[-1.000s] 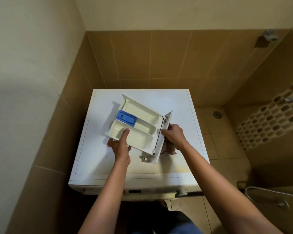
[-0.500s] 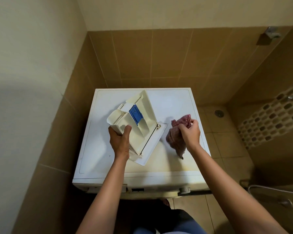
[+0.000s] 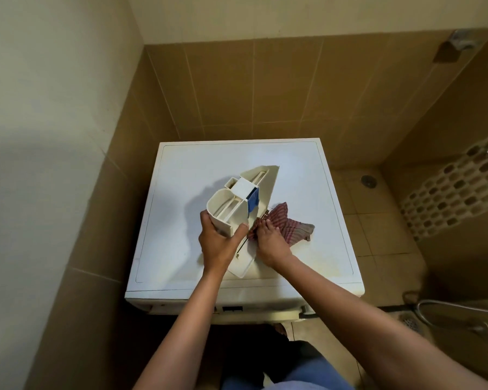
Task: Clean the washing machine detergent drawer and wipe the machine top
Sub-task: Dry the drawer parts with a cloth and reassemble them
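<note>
At frame centre I see the left hand point(image 3: 219, 243) wrapped round the rounded end of the cream plastic detergent drawer point(image 3: 231, 204). The drawer stands tipped on edge on the machine top point(image 3: 197, 164), its blue insert point(image 3: 253, 202) facing right. The right hand point(image 3: 271, 240) grips a crumpled red checked cloth point(image 3: 293, 225) against the drawer's flat side. The smooth white top is yellow-stained at lower right, and glossy tan tiles point(image 3: 265, 94) rise behind.

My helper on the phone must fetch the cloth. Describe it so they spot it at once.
Start at the white washing machine. On its top, right of the tilted drawer that the left hand grips, lies the cloth, one end held by the right hand. It is the only soft thing there, crumpled, with red checks.
</note>
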A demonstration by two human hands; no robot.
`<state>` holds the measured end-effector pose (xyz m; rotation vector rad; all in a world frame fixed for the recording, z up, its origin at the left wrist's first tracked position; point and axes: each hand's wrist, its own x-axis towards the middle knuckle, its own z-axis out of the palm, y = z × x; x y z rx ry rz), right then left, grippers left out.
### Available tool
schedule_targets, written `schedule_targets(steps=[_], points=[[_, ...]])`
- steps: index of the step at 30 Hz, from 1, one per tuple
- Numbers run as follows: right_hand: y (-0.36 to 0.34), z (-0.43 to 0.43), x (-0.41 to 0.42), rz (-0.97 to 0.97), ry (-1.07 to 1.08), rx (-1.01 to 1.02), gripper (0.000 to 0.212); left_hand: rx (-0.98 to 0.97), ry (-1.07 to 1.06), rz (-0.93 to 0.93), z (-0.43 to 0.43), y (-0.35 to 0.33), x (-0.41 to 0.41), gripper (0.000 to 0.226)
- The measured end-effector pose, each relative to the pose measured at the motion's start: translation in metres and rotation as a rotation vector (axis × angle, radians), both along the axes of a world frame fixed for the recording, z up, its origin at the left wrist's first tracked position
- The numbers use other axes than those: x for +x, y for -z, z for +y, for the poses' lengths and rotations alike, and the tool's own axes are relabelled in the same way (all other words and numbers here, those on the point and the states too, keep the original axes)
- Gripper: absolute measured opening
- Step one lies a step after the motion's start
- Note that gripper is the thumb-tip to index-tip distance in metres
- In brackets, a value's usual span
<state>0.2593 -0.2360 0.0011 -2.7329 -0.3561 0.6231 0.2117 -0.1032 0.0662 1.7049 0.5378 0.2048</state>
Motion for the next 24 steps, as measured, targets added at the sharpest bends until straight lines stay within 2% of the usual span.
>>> schedule_targets(steps=[5,7,12,16,19,22,24], points=[[0.000,0.012,-0.047,-0.025,-0.226,0.015,0.049,0.032,0.013,0.009,-0.007,0.005,-0.014,0.071],[0.005,0.013,-0.062,-0.053,-0.288,0.033,0.054,0.031,0.020,0.003,-0.006,0.007,-0.018,0.072],[0.012,-0.023,-0.043,-0.131,-0.429,0.072,0.052,0.083,0.116,0.043,0.006,0.008,-0.022,0.068],[0.014,-0.049,0.001,-0.179,-0.268,0.008,0.037,0.155,0.267,0.083,0.015,0.008,-0.022,0.071],[0.007,-0.051,0.019,-0.129,-0.277,-0.140,0.049,0.175,0.278,0.092,0.017,0.009,-0.021,0.072],[0.013,-0.031,0.001,-0.093,-0.139,-0.117,0.052,0.181,0.275,0.088,0.015,0.010,-0.020,0.075],[0.016,-0.015,-0.017,-0.087,-0.178,-0.091,0.050,0.184,0.266,0.087,0.014,0.010,-0.020,0.080]])
